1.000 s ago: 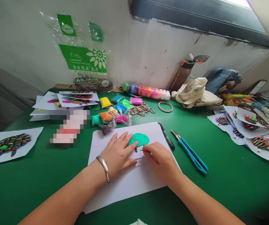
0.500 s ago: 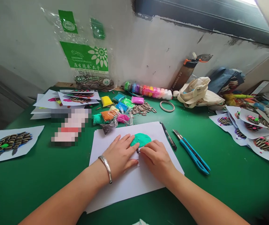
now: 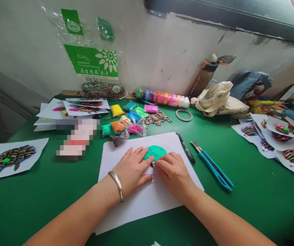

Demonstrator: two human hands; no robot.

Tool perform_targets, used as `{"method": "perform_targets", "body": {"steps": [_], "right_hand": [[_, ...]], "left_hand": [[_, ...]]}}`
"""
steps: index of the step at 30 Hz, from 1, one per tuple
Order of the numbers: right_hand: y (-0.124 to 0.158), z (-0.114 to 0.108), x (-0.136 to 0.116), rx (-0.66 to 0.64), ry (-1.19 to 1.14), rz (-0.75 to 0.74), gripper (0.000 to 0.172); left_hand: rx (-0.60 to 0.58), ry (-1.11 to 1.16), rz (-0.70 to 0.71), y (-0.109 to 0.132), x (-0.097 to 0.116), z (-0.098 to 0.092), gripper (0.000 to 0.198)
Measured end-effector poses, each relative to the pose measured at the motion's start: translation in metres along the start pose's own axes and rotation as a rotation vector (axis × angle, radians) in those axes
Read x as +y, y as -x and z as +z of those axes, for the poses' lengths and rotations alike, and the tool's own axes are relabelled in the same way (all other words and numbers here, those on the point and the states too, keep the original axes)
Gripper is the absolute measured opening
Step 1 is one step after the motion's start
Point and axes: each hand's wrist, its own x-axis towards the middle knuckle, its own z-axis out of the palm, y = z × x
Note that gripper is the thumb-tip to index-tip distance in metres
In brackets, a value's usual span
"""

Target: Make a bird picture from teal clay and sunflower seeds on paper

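Observation:
A flattened oval of teal modelling clay [image 3: 155, 152] is stuck on the top sheet of white paper [image 3: 128, 218]. My left hand [image 3: 135, 166], with a silver bangle at the wrist, lies flat on the sheet, fingers extended, the fingertips beside the clay's left edge. My right hand [image 3: 173, 171] rests just below and right of the clay, its thumb and fingers pinched together. A tiny dark piece [image 3: 152, 164] shows between the two hands, at the right fingertips; whether the pinch holds it is hidden.
Right of the paper lie a black pen [image 3: 186, 148] and a blue utility knife [image 3: 213, 167], blade out. Behind are clay packets [image 3: 120, 126], sunflower seeds [image 3: 157, 118] and a tape roll [image 3: 184, 115]. Seed-decorated pictures [image 3: 16, 157] lie left, others [image 3: 277, 136] right.
The view has shifted slightly, so things at the right sit a little further right. Both hands keep nearly the same places on the paper, the right fingers still pinched below the clay.

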Motion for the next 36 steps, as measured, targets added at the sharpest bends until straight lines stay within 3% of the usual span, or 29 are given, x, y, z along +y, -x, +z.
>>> {"method": "perform_targets", "body": {"steps": [13,19,22,29,36], "right_hand": [[-0.001,-0.002,0.003,0.003,-0.020,0.027,0.022],[0.002,-0.019,0.022,0.131,-0.172,0.214,0.014],[0.007,-0.021,0.028,0.120,-0.217,0.267,0.012],[0.009,-0.013,0.017,0.035,-0.120,0.137,0.014],[0.009,-0.009,0.023,-0.006,-0.102,0.130,0.015]], "left_hand": [[0.013,-0.006,-0.002,0.001,-0.003,0.006,0.052],[0.011,0.007,0.016,0.001,-0.005,0.005,0.054],[0.003,-0.010,0.007,0.001,-0.003,0.001,0.058],[0.010,-0.078,0.037,0.000,0.008,-0.015,0.036],[-0.019,-0.048,0.044,-0.001,0.006,-0.012,0.028]]}}
